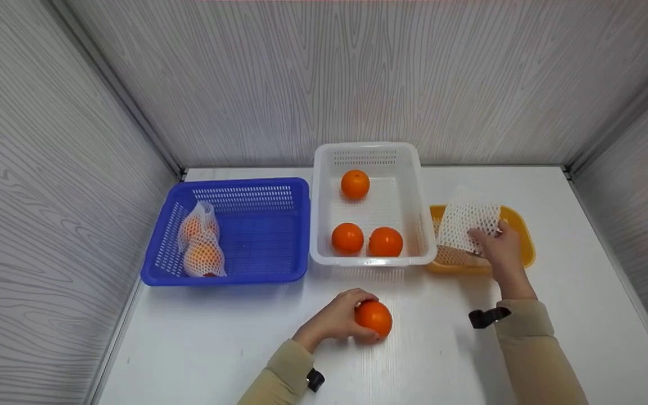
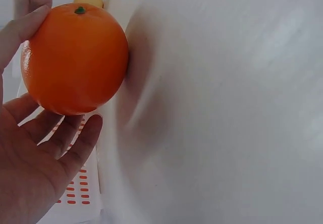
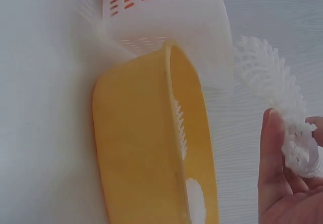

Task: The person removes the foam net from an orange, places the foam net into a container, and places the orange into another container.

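In the head view my left hand (image 1: 332,318) grips an orange (image 1: 374,320) at the front middle of the white table. Seen from the left wrist, the thumb lies on one side of this orange (image 2: 75,57) and the fingers on the other, its small green stem mark facing up. My right hand (image 1: 502,253) pinches a white foam net sleeve (image 1: 464,225) above the yellow basket (image 1: 526,244). The right wrist view shows that sleeve (image 3: 275,82) hanging from thumb and fingers, higher than the basket's rim. More white netting (image 3: 197,201) lies inside the yellow basket.
A white basket (image 1: 373,261) at the middle back holds three bare oranges. To its left, a blue basket (image 1: 256,242) contains two oranges in netting (image 1: 204,259). Grey wood-patterned panels (image 1: 358,73) enclose the table at the back and sides.
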Available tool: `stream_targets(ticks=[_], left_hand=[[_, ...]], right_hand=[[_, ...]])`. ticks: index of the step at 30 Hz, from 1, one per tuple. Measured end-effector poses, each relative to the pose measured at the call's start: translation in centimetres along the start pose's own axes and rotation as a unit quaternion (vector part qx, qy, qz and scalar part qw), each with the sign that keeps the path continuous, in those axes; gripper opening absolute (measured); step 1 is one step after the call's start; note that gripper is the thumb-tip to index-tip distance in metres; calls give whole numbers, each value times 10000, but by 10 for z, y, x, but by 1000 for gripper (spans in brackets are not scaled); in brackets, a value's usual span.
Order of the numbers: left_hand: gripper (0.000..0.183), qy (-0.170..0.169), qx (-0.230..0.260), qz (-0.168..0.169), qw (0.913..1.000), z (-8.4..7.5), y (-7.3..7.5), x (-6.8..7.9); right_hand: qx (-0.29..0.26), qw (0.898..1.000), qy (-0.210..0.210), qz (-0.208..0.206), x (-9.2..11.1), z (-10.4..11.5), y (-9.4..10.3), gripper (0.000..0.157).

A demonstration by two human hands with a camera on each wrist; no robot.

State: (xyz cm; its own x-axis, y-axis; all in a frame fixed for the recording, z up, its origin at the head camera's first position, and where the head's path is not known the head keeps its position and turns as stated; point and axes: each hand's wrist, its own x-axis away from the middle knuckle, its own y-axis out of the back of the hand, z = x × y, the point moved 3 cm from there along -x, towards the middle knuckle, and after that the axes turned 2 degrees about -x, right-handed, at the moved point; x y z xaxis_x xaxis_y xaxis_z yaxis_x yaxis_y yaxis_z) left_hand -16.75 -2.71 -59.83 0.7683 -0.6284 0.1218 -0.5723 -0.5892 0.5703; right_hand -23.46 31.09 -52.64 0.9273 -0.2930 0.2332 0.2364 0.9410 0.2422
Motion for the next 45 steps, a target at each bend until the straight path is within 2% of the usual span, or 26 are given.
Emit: stream_targets(ticks=[7, 16, 21, 24, 28, 31, 34, 37, 39, 41, 43, 45], left_hand=[[65, -95, -26, 1, 10000, 1, 0, 0], [63, -355, -88, -48, 9993, 0, 0, -1], [63, -370, -130, -26, 9992, 0, -1, -2], [63, -374, -151, -21, 9992, 0, -1, -2], [63, -339, -201, -18, 9992, 1, 0, -2], [63, -323, -203, -12, 9993, 2, -1, -2], [63, -332, -198, -6, 9993, 2, -1, -3], [63, -351, -167, -22, 9992, 2, -1, -2], [63, -365, -145, -38, 9992, 2, -1, -2], [63, -363, -137, -52, 9992, 1, -1, -2], [63, -348, -162, -52, 9993, 1, -1, -1], [64, -322, -190, -44, 9993, 1, -1, -1]], right_hand=[[862, 9954, -331, 244, -17, -8, -3, 57], [1360, 9869, -194, 851, -25, -11, -21, 47], [1797, 9785, -218, 985, -29, -12, -27, 44], [2292, 9689, -36, 933, -30, -14, -31, 43], [2970, 9502, 404, 854, -32, -17, -37, 44], [3314, 9385, 701, 674, -31, -18, -40, 59], [3567, 9282, 1013, 309, -29, -18, -41, 81], [3757, 9165, 1376, 29, -29, -17, -41, 89], [3926, 9059, 1586, 51, -28, -15, -41, 83], [4091, 8964, 1690, 239, -28, -14, -41, 67], [4119, 8950, 1603, 600, -28, -14, -41, 52], [3994, 9003, 1397, 1021, -28, -14, -41, 43]])
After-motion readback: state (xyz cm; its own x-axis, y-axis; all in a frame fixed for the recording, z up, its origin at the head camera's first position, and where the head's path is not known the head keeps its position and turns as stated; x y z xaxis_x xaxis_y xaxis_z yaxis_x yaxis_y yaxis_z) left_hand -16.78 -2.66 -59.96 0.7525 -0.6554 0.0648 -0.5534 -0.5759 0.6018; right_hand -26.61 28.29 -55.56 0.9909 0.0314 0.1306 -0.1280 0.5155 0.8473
